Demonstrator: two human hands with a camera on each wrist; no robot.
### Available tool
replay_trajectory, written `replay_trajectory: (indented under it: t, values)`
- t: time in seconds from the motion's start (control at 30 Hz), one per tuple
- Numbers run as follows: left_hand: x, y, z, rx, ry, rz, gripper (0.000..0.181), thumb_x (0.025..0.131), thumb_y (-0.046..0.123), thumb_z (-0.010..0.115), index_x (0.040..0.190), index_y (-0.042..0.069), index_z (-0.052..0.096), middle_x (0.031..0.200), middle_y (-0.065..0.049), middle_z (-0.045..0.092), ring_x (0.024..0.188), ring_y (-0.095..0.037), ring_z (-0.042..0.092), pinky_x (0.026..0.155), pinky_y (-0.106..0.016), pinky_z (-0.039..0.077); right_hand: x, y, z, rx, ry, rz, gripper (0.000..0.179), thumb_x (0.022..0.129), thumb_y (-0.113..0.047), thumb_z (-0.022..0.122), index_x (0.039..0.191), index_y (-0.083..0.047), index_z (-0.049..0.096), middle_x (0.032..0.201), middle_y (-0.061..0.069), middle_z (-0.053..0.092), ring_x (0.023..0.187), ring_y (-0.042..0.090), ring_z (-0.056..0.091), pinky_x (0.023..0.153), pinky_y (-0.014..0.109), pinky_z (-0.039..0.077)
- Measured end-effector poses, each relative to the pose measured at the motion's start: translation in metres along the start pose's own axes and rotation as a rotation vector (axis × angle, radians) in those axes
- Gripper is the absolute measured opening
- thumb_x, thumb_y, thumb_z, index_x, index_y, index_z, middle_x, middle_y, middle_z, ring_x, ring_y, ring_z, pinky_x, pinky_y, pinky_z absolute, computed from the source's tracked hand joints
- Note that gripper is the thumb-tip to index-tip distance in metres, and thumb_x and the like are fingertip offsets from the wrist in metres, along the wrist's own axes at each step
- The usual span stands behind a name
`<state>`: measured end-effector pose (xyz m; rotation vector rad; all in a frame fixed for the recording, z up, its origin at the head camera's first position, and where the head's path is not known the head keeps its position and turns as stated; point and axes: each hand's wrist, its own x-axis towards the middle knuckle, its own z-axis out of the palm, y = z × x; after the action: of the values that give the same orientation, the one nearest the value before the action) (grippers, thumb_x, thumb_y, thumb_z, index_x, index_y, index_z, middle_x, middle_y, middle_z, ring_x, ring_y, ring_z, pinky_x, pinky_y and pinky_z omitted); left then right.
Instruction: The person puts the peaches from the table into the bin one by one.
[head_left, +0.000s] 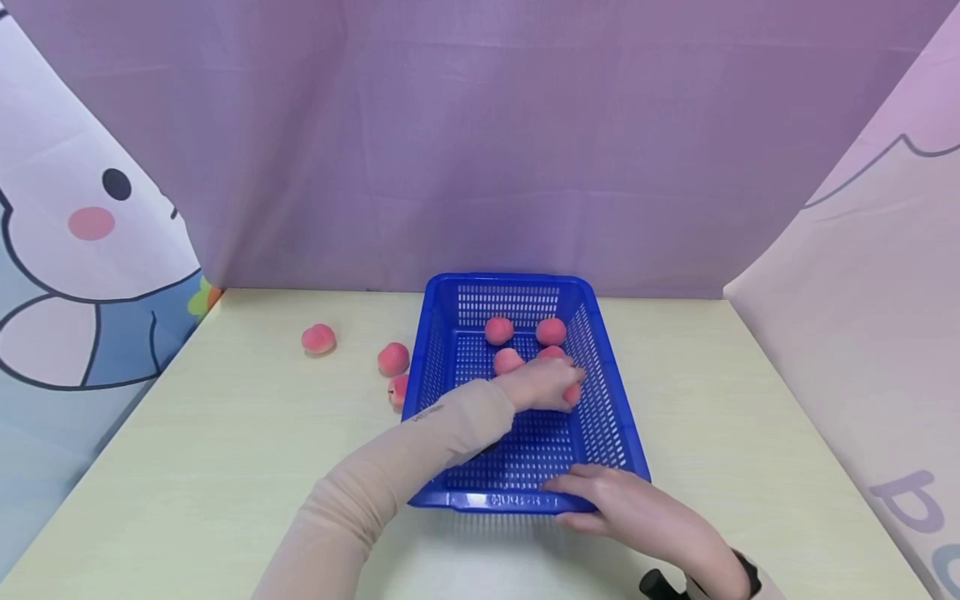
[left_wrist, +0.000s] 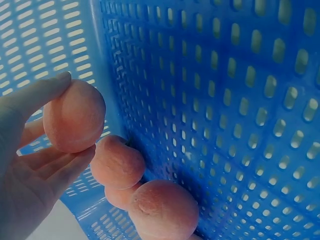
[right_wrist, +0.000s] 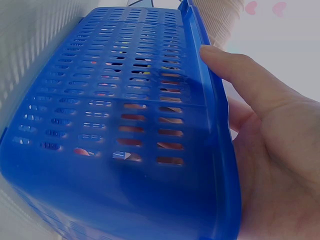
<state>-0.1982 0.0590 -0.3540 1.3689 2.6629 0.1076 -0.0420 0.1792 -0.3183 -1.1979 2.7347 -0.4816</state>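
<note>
My left hand (head_left: 542, 384) reaches into the blue plastic basket (head_left: 517, 502) and holds a peach (left_wrist: 75, 116) between thumb and fingers, near the basket's right side wall. In the left wrist view, other peaches (left_wrist: 162, 210) lie close below the held one, along the slotted wall. The head view shows several peaches in the far half of the basket, among them one peach (head_left: 498, 331) at the back. With thumb and fingers on either side of the near rim, my right hand (head_left: 622, 504) grips the basket at its right front corner.
Left of the basket, a peach (head_left: 318, 338) lies apart on the pale table (head_left: 187, 483). Two more, a peach (head_left: 393, 359) and one partly hidden by the rim, a peach (head_left: 397, 390), lie beside its left wall. A purple cloth (head_left: 480, 150) hangs behind the table.
</note>
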Motion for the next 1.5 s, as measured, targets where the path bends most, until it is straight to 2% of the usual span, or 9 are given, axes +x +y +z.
replay_trajectory:
  t: [0.33, 0.57, 0.87, 1.17, 1.5]
  values:
    - [0.003, -0.002, 0.008, 0.042, 0.015, 0.023, 0.038, 0.077, 0.028, 0.064, 0.110, 0.010, 0.057, 0.096, -0.002, 0.058, 0.091, -0.014, 0.053, 0.077, -0.024, 0.045, 0.000, 0.000, 0.000, 0.016, -0.019, 0.025, 0.029, 0.087, -0.033, 0.053, 0.109, -0.017, 0.061, 0.101, -0.003, 0.063, 0.093, 0.016, 0.059, 0.077, 0.033, 0.049]
    - [0.005, 0.000, 0.012, 0.004, -0.007, 0.002, 0.041, 0.077, 0.028, 0.066, 0.113, 0.011, 0.056, 0.101, -0.003, 0.058, 0.094, -0.014, 0.054, 0.078, -0.025, 0.046, -0.001, -0.001, 0.000, 0.004, -0.019, 0.028, 0.029, 0.087, -0.034, 0.052, 0.109, -0.018, 0.061, 0.101, -0.002, 0.063, 0.093, 0.017, 0.059, 0.077, 0.034, 0.049]
    - [0.006, 0.003, 0.015, -0.010, -0.029, -0.030, 0.044, 0.076, 0.029, 0.067, 0.115, 0.012, 0.055, 0.104, -0.003, 0.057, 0.093, -0.013, 0.055, 0.078, -0.024, 0.046, -0.001, 0.000, 0.001, -0.008, 0.000, 0.011, 0.028, 0.087, -0.035, 0.052, 0.108, -0.018, 0.061, 0.097, -0.002, 0.063, 0.089, 0.014, 0.059, 0.075, 0.032, 0.049]
    - [0.006, 0.004, 0.018, -0.005, -0.036, -0.045, 0.050, 0.077, 0.031, 0.066, 0.121, 0.012, 0.051, 0.109, -0.004, 0.057, 0.096, -0.014, 0.054, 0.081, -0.024, 0.046, -0.001, -0.001, 0.000, -0.003, -0.020, 0.034, 0.028, 0.086, -0.033, 0.053, 0.108, -0.018, 0.061, 0.099, -0.001, 0.063, 0.091, 0.016, 0.059, 0.076, 0.035, 0.049]
    - [0.005, 0.003, 0.018, -0.012, -0.020, -0.036, 0.045, 0.076, 0.030, 0.067, 0.115, 0.012, 0.054, 0.101, -0.002, 0.057, 0.090, -0.012, 0.055, 0.078, -0.022, 0.046, 0.000, 0.000, 0.000, -0.007, -0.004, 0.016, 0.027, 0.086, -0.033, 0.054, 0.108, -0.017, 0.061, 0.098, 0.000, 0.063, 0.090, 0.016, 0.059, 0.076, 0.034, 0.049]
